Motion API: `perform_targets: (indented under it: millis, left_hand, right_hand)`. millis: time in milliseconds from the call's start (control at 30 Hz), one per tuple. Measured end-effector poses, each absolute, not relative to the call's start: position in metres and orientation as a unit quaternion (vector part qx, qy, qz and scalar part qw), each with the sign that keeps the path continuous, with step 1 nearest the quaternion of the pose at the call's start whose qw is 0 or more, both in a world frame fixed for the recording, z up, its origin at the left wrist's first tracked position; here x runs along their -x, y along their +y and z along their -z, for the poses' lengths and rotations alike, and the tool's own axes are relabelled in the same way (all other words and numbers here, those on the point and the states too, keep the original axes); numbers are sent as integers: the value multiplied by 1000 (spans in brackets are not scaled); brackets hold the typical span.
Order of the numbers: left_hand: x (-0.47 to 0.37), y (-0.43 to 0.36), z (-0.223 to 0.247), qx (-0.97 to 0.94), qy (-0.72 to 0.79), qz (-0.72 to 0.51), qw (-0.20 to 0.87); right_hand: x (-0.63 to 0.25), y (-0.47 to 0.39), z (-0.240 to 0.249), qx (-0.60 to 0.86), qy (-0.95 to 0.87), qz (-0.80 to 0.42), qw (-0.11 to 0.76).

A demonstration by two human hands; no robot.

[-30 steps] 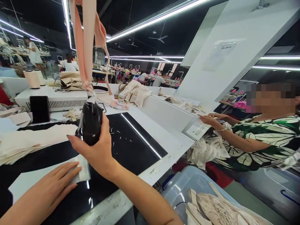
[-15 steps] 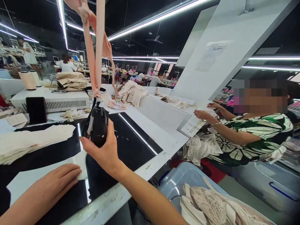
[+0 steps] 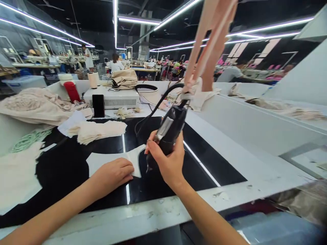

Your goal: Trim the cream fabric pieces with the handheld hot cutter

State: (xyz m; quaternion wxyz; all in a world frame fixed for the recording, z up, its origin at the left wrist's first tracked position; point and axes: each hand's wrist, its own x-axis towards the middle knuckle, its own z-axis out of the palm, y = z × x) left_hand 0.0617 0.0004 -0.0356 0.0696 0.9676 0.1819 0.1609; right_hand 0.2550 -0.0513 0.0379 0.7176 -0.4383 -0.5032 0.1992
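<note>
My right hand (image 3: pixel 171 158) is wrapped round a black corded hand tool (image 3: pixel 170 127) with a silver lever on its side. The tool leans, its lower end close to the black board, and its top is tied to pink fabric strips (image 3: pixel 204 51) from above. My left hand (image 3: pixel 113 175) rests flat, fingers close together, on a white cut piece (image 3: pixel 102 161) on the black board (image 3: pixel 158 190). The piece's curved right edge lies just left of the tool's lower end. What exactly the tool's tip touches is hidden.
A stack of cream cloth pieces (image 3: pixel 100 131) lies beyond my left hand. Behind it stand a phone (image 3: pixel 98 105) and a white vented box (image 3: pixel 122 98). Heaped fabric (image 3: pixel 35 103) and green cord (image 3: pixel 29 139) are at left. A low white partition (image 3: pixel 255 126) runs along the right.
The view has turned left, so the co-worker at right is out of sight. The tool, upright before, now leans with its top to the right. My left hand stays on the white piece.
</note>
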Motion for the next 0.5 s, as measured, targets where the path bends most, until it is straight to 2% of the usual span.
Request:
perform_targets:
  millis: [367, 500]
  left_hand:
    - [-86, -7, 29, -969, 164, -174, 66]
    - [-89, -4, 34, -954, 165, -216, 123]
  right_hand:
    - [-251, -59, -36, 357, -507, -272, 736]
    - [-249, -57, -32, 341, -508, -275, 741]
